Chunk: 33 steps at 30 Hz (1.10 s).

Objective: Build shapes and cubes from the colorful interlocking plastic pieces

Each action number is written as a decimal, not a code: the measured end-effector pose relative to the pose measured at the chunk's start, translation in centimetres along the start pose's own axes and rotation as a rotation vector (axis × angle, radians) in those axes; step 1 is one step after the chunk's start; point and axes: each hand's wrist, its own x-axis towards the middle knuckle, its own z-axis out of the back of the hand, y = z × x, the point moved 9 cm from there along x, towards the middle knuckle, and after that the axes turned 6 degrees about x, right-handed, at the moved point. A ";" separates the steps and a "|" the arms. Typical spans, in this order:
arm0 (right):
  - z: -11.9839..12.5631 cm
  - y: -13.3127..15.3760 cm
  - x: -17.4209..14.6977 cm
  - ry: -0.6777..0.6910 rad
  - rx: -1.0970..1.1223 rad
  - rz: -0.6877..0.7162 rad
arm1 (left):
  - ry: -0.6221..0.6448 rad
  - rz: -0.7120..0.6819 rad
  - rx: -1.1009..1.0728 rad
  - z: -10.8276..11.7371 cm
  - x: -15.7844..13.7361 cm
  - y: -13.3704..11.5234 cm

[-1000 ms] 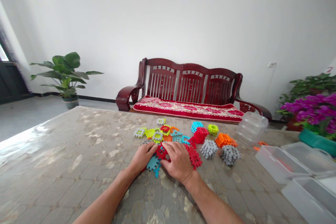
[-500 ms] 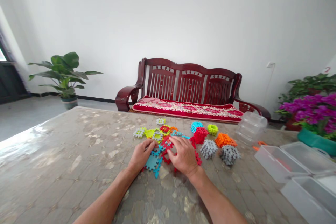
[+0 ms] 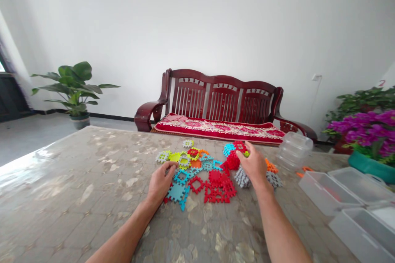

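My right hand [image 3: 253,163] pinches a red window-patterned tile [image 3: 240,146] and holds it over the stacks at the right of the pile. Just below that tile is a stack of red pieces [image 3: 233,160], with a blue stack [image 3: 228,149] beside it. Loosely curved, my left hand [image 3: 160,181] rests at the left edge of the loose tiles and grips nothing. Near its fingers lie a blue frame tile [image 3: 181,177] and a solid blue square [image 3: 177,192]. Flat red tiles [image 3: 217,191] and a red frame [image 3: 196,185] lie between my hands.
Grey stacks [image 3: 242,177] and an orange stack [image 3: 271,166] stand around my right wrist. Clear plastic boxes [image 3: 327,193] line the table's right side, with a clear lidded container [image 3: 295,151] behind them. A wooden bench [image 3: 224,100] stands beyond the table.
My right hand has moved from the middle of the tiles to the right and away from me, now with a red tile. My left hand has shifted slightly left.
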 end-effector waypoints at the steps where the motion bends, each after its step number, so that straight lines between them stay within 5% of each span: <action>1: 0.2 -0.8 0.3 0.002 -0.012 -0.030 | 0.010 -0.001 -0.001 -0.1 0.0 0.0; 10: -0.9 -3.7 0.5 0.113 -0.118 -0.159 | 0.007 0.015 0.007 0.1 0.1 0.0; 24: -2.0 -3.1 0.3 0.100 -0.048 -0.046 | 0.006 0.006 0.019 -0.1 0.2 0.2; 29: -1.7 -0.1 -0.3 0.009 0.138 0.086 | 0.010 0.016 0.031 -0.2 0.3 0.4; 33: -4.4 5.0 -3.1 0.148 0.170 0.286 | 0.000 0.039 0.011 -0.1 0.4 0.7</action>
